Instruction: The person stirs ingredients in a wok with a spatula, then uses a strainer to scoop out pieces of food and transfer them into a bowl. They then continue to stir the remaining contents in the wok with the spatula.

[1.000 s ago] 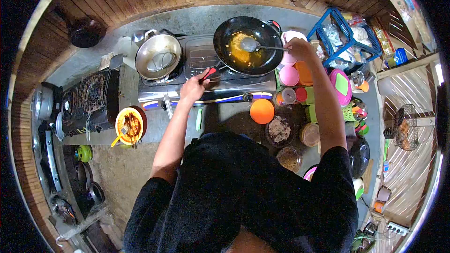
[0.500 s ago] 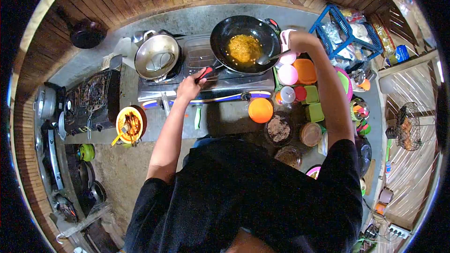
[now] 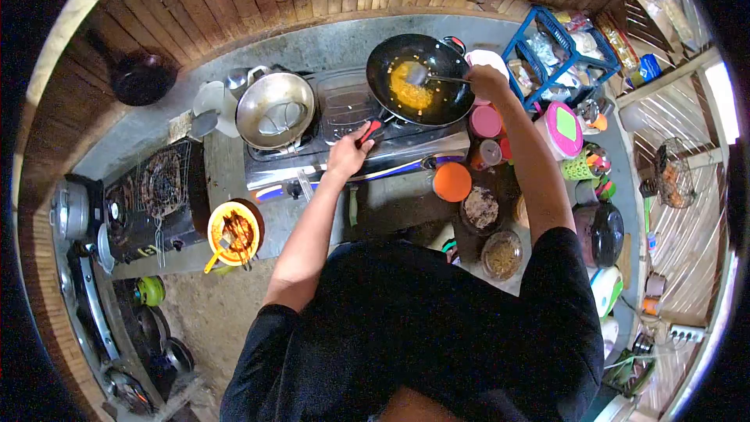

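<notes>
My left hand is closed round the red and black handle of a black wok, which sits on the right side of the gas stove. Yellow-orange food in liquid lies in the wok's bottom, with small pale bits up its wall. From the right, my right hand grips the dark handle of a ladle. The ladle's rounded head rests in the food. A metal pan with clear liquid stands on the stove's left side.
A yellow bowl with dark red food and a spatula stands at front left, near a charred grill rack. Right of the stove are an orange lid, several containers, two bowls of crumbly food and a blue basket.
My right hand has swung the ladle from the wok's right wall into the food, which is now more spread out. The camera view has shifted; my left hand keeps the wok handle.
</notes>
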